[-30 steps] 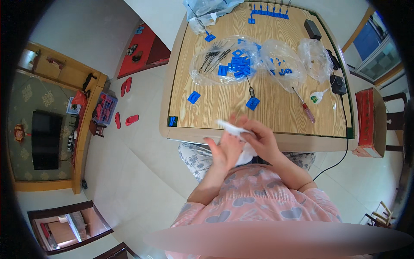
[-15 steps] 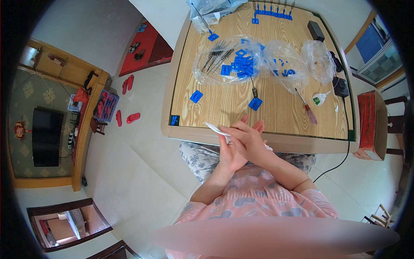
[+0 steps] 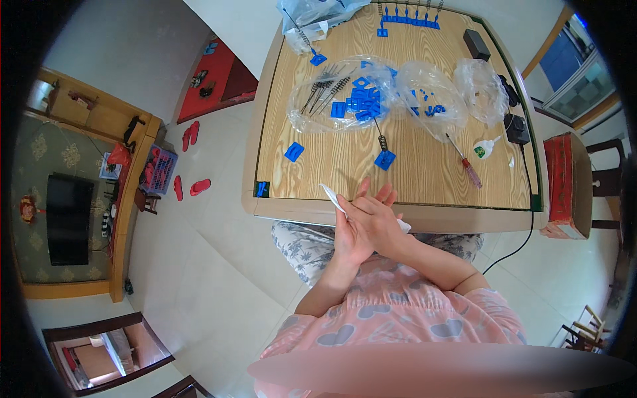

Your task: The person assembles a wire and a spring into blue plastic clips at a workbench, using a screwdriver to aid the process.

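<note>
Just over the near table edge, my left hand (image 3: 350, 242) and my right hand (image 3: 381, 222) are pressed palm to palm. Between them is a white tissue (image 3: 333, 199), with one corner poking out past my left thumb and another bit showing by my right wrist. My right hand lies on top, its fingers stretched across the left palm. Beyond the fingertips, a blue square plastic base (image 3: 385, 160) carries a dark coil spring (image 3: 383, 142) on a thin rod. Another blue square piece (image 3: 294, 152) lies to the left.
Clear plastic bags hold metal spring rods (image 3: 325, 93), blue plastic parts (image 3: 361, 99) and small blue pieces (image 3: 434, 110). A screwdriver (image 3: 470, 169), a white nozzle bottle (image 3: 484, 148) and a corded black adapter (image 3: 516, 129) are on the right. Assembled blue pieces (image 3: 411, 22) line the far edge.
My right hand has slid down and flattened over my left palm, and the tissue has shifted with it. The whole view has moved slightly; the table items stay put.
</note>
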Available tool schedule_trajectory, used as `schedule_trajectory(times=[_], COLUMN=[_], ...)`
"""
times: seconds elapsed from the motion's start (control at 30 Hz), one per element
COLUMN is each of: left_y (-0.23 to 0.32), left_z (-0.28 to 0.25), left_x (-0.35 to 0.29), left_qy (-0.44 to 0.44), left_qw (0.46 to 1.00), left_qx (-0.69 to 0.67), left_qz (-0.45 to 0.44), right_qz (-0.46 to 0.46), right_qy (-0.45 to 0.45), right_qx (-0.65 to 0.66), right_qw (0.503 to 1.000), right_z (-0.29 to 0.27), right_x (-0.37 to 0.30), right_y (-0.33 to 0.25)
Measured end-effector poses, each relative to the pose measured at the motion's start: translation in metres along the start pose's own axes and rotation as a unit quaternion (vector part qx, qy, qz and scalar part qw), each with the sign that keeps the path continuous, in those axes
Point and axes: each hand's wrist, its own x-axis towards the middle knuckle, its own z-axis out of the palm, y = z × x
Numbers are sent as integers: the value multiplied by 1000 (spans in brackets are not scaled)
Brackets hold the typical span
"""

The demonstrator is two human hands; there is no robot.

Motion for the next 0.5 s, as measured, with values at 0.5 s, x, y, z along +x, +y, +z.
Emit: schedule_trajectory(times=[0.5], left_y=[19], left_z=[-13], left_x=[-3], left_qy=[-101], left_qw=[994], left_qx=[26], left_qz=[-31], right_qz=[66], right_qy=[-159], right_qx=[345], right_qw=[923], right_z=[-50], right_x=[1], right_y=[27])
